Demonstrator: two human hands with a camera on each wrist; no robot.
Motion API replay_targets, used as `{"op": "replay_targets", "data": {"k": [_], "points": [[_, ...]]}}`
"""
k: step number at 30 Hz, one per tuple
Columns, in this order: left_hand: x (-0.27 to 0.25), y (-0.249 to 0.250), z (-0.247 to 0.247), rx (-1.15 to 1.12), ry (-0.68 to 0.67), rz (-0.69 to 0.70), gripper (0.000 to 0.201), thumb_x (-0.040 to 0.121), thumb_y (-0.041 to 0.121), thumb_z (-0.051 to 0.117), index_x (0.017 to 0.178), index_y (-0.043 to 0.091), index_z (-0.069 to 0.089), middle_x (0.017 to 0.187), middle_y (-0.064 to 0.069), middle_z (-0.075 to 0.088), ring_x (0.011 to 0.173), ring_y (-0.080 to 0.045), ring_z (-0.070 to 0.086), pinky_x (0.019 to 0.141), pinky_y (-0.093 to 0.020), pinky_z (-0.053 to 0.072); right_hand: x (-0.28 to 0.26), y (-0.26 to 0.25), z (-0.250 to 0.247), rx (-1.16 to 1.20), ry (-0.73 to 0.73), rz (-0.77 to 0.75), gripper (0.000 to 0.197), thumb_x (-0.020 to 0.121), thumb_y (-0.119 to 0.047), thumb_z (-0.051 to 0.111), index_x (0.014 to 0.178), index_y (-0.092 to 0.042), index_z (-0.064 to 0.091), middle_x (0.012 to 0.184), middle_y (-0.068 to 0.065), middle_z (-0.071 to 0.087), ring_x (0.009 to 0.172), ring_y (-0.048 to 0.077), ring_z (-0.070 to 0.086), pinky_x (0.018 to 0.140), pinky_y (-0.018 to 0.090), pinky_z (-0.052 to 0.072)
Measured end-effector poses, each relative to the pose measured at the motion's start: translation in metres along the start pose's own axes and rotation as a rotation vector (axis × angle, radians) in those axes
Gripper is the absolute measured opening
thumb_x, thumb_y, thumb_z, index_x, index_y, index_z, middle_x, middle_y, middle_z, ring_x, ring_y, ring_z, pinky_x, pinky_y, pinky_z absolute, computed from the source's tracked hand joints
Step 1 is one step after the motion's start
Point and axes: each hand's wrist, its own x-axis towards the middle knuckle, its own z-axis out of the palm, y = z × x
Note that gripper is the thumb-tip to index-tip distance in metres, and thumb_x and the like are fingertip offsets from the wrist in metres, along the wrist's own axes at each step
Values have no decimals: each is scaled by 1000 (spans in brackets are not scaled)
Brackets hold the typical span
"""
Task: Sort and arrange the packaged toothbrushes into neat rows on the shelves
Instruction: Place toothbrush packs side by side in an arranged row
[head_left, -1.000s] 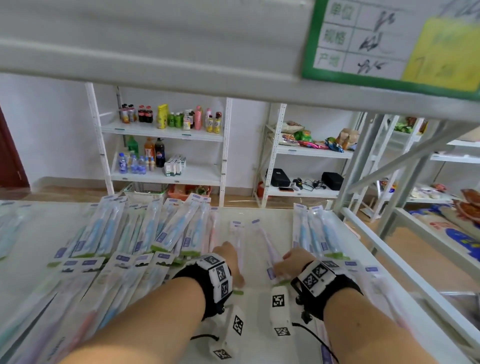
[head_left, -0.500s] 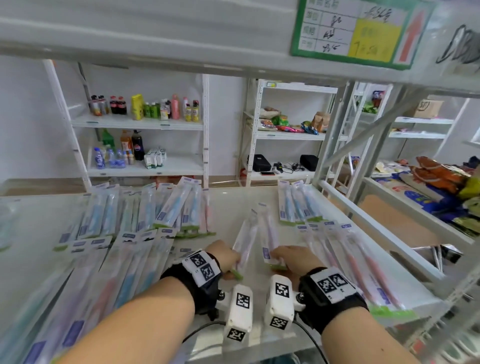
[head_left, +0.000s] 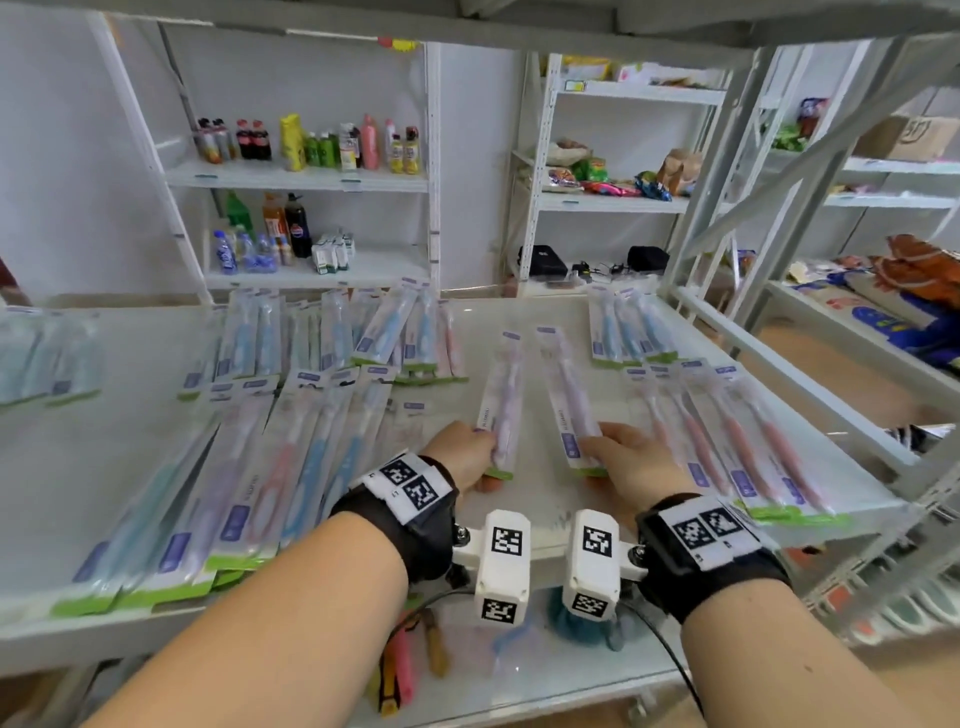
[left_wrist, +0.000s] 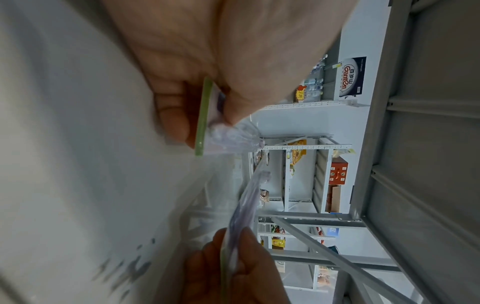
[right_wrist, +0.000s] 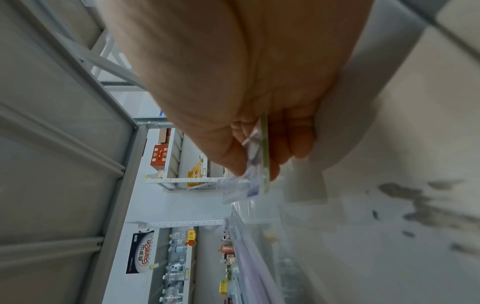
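Two packaged purple toothbrushes lie lengthwise in the middle of the white shelf (head_left: 524, 499). My left hand (head_left: 462, 457) pinches the green-edged near end of the left pack (head_left: 501, 400), thumb on top and fingers beneath, as the left wrist view shows (left_wrist: 205, 119). My right hand (head_left: 631, 454) pinches the near end of the right pack (head_left: 566, 395) the same way (right_wrist: 259, 164). Rows of packaged toothbrushes (head_left: 291, 457) fill the shelf's left side. Pink-handled packs (head_left: 727, 441) lie in a row to the right of my right hand.
Blue packs (head_left: 628, 327) sit at the back right of the shelf. A metal upright and rail (head_left: 769, 364) bound its right side. The shelf below holds small items (head_left: 410, 665). Drink bottles (head_left: 311, 140) and snacks fill racks behind.
Both hands drew the two packs toward the shelf's front edge and a little apart. The head view has tilted down and shifted right.
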Motion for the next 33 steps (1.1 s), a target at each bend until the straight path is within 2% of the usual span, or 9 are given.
{"op": "replay_targets", "data": {"k": [2, 7, 14, 19, 22, 24, 25, 28, 33], "points": [[-4, 0, 1, -10, 1, 6, 17, 92, -1, 41, 102, -2, 55, 91, -22, 54, 61, -25, 52, 44, -24, 47, 0, 0, 2, 7, -33, -6, 38, 71, -34, 67, 106, -20, 65, 91, 3, 72, 81, 24, 69, 78, 43, 57], [-8, 0, 4, -15, 50, 15, 28, 94, 2, 40, 117, -9, 52, 98, -22, 54, 67, -26, 55, 54, -30, 51, 6, 5, -2, 43, -99, -8, 51, 51, -48, 68, 97, -26, 65, 92, 2, 73, 85, 27, 70, 83, 48, 55], [-16, 1, 9, -37, 138, 17, 14, 95, 2, 40, 101, 0, 52, 95, -17, 53, 68, -25, 55, 55, -32, 54, 1, 5, -4, 85, -187, -39, 46, 57, -41, 66, 99, -24, 65, 90, 2, 74, 83, 28, 70, 81, 51, 55], [-23, -2, 10, -44, 178, 48, 22, 93, 3, 39, 108, -4, 53, 107, -23, 56, 88, -35, 57, 81, -47, 55, 2, 7, -8, 139, -223, -57, 40, 61, -36, 66, 99, -24, 63, 92, 4, 73, 84, 30, 70, 80, 51, 55], [-28, -4, 11, -61, 182, 44, 28, 95, 7, 39, 116, -4, 54, 117, -26, 58, 104, -41, 58, 84, -47, 54, 2, 11, -13, 227, -187, -45, 29, 65, -28, 68, 93, -24, 64, 81, 0, 74, 78, 28, 71, 69, 43, 58], [-35, -4, 5, -97, 208, 52, 24, 95, 10, 40, 109, 1, 58, 113, -25, 60, 103, -40, 59, 87, -50, 53, -2, 8, -15, 221, -162, -51, 20, 69, -27, 69, 88, -26, 67, 76, -3, 74, 75, 25, 71, 64, 35, 54], [-40, -2, 0, -129, 221, 67, 20, 94, 11, 42, 100, 5, 60, 107, -22, 61, 97, -37, 60, 84, -49, 54, -5, 3, -13, 222, -162, -57, 16, 70, -26, 70, 86, -26, 68, 74, -3, 74, 72, 23, 70, 64, 34, 53], [-54, 5, -21, -256, 274, 135, 19, 93, 9, 42, 79, 13, 54, 82, -11, 56, 70, -25, 55, 56, -31, 51, -15, -19, 6, 318, -216, -50, 7, 78, -16, 70, 81, -21, 67, 65, 1, 71, 51, 15, 57, 55, 29, 44], [-84, 3, -82, -295, 379, 186, 18, 95, 11, 42, 78, 12, 47, 65, -7, 50, 41, -14, 50, 38, -15, 37, -43, -64, 80, 362, -428, -60, 4, 87, -11, 63, 91, -12, 62, 52, -2, 57, 31, 8, 27, 35, 20, 32]]}}
